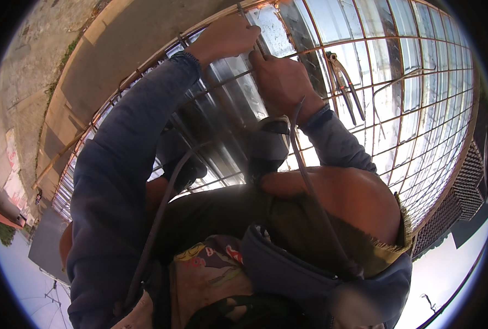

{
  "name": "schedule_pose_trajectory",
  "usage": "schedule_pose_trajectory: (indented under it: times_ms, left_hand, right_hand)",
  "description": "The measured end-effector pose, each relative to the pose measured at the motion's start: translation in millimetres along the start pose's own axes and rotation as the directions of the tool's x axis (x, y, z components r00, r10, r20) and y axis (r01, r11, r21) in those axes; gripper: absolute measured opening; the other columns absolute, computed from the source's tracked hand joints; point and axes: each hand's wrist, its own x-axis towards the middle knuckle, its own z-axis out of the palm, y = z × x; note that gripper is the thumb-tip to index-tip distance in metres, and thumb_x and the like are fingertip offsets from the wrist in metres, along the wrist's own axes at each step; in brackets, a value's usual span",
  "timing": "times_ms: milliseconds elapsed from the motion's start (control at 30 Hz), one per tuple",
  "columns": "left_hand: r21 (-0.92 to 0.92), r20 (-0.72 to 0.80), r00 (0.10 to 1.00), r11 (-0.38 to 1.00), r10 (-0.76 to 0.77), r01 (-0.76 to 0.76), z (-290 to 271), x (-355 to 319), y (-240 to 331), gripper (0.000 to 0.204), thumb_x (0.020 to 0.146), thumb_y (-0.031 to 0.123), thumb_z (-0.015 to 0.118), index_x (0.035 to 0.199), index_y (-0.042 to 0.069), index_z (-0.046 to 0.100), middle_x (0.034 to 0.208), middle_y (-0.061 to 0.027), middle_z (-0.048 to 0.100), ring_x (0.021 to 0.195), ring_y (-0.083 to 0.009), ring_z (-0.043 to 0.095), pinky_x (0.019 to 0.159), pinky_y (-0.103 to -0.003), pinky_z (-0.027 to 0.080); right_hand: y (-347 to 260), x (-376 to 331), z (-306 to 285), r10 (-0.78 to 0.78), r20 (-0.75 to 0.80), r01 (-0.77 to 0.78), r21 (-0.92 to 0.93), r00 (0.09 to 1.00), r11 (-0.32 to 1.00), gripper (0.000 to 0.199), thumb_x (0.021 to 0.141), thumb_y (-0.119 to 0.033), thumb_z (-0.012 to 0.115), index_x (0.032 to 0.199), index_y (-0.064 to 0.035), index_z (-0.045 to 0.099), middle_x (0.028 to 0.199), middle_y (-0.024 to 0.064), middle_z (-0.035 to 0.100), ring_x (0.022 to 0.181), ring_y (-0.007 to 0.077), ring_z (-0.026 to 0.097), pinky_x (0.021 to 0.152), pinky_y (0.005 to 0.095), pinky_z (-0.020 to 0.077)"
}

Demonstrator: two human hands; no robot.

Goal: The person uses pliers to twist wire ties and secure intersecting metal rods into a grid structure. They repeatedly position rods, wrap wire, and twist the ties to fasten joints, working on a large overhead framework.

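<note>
Head view: right hand (283,82) pinches a thin bar (262,47) near twelve o'clock, probably stiff, light, best held mid-length; left hand (226,38) curls beside, its grip I cannot tell.

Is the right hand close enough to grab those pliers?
Probably yes: the pliers lie on the metal grid just right of the right hand, and nothing seems to stand between. But that hand seems busy gripping a rod, so it may need to let go first.
</note>
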Motion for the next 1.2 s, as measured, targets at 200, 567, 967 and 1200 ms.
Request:
schedule_pose_trajectory:
  times_ms: [200,567,967,1200]
  left_hand:
    - [-0.399,0.261,0.946,0.872,-0.19,0.285,52,-93,-14,0.046,0.109,0.04,0.059,0.099,-0.001,0.078,0.076,-0.0044,0.07,0.064,-0.0131,0.065,0.062,-0.031,0.052]
    - [-0.852,0.288,0.894,0.335,-0.342,0.402,141,-86,69,0.049,0.109,0.044,0.06,0.13,0.001,0.067,0.099,-0.0076,0.072,0.065,-0.0185,0.068,0.059,-0.033,0.054]
    - [-0.954,0.205,0.851,-0.293,-0.482,0.064,197,-58,83,0.035,0.118,0.037,0.041,0.126,0.007,0.059,0.084,-0.0094,0.075,0.048,-0.0148,0.059,0.045,-0.028,0.044]
    - [-0.959,0.142,0.845,-0.285,-0.516,-0.013,209,-52,97,0.034,0.117,0.036,0.039,0.12,0.007,0.054,0.084,-0.0134,0.072,0.047,-0.0181,0.06,0.044,-0.031,0.046]
  right_hand:
    - [59,-44,31,0.224,-0.078,-0.2,0.235,0.971,0.951,0.013,0.102,-0.015,0.064,0.097,-0.0034,0.064,0.084,0.0228,0.071,0.084,0.0471,0.072,0.073,0.0562,0.0551]
    - [133,-138,-8,0.437,-0.179,-0.47,-0.247,0.882,0.847,0.034,0.096,-0.032,0.079,0.119,-0.0105,0.067,0.113,0.0143,0.068,0.106,0.0371,0.063,0.092,0.0528,0.0519]
    - [91,-118,-49,0.512,-0.048,-0.495,0.195,0.858,0.847,0.019,0.104,-0.017,0.068,0.103,-0.0014,0.058,0.082,0.0165,0.061,0.073,0.0375,0.061,0.068,0.0476,0.0515]
    - [35,-44,-77,-0.044,0.189,0.099,-0.29,0.981,0.952,0.009,0.1,-0.017,0.069,0.105,-0.0097,0.069,0.097,0.0101,0.065,0.084,0.0339,0.07,0.07,0.045,0.0569]
